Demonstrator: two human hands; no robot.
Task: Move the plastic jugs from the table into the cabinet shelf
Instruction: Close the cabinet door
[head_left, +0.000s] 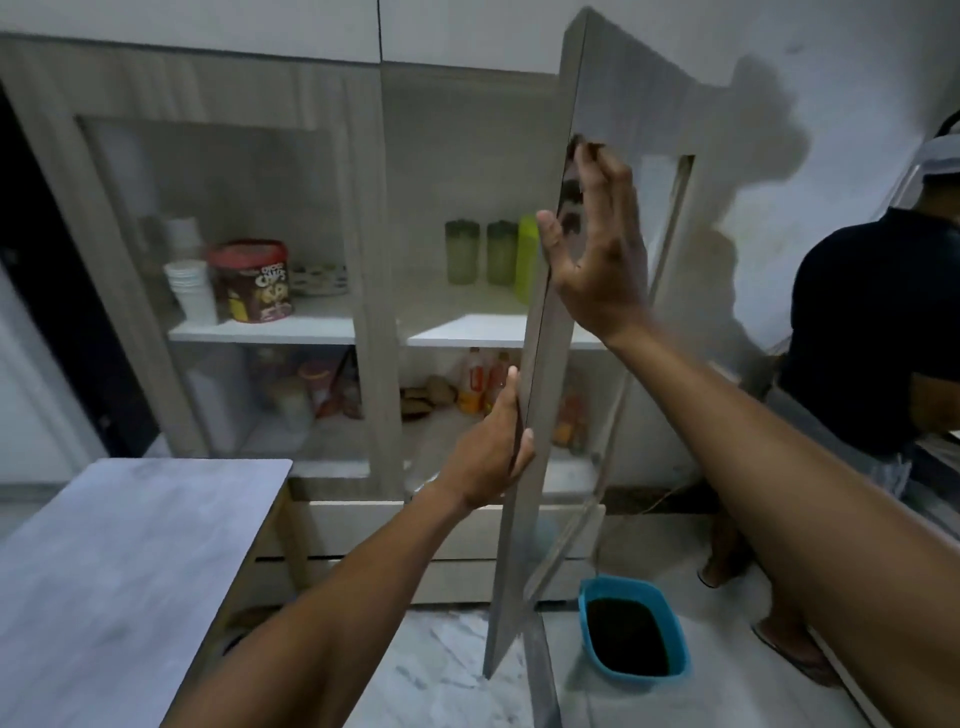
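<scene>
Plainly, step in hand: both hands are on the cabinet door (545, 312), which stands edge-on to the camera, swung out from the right bay. Whether it is opening or closing cannot be told.

Left hand (488, 457): at about 6 o'clock of the door's front edge, fingers wrapped round that edge and clamped on it, thumb on the near side.

Right hand (597, 249): higher, at about 1 o'clock from the left hand, palm flat against the door's face, fingers spread apart and not gripping, thumb hooked at the edge.

Jugs (480, 252): three greenish plastic containers stand upright in a row on the upper shelf (467, 330) of the open bay, at 10 o'clock from the right hand; two are darker green, and one brighter, partly hidden behind the door.

Table (130, 545): at 8 o'clock in view, its visible top bare; no jug shows on it.

Judged progress: with jugs on the shelf and none seen on the table, the moving looks done or nearly so.

Next move calls for: if closing, both hands guiding the door in evenly, fingers clear of the frame.

Counts: two hands, one open door, three jugs, one cereal tub (254, 280) and one stack of white cups (192, 291) behind the left glass, one blue basin (634, 629) on the floor at 5 o'clock, one other person (872, 332) at 3 o'clock.
</scene>
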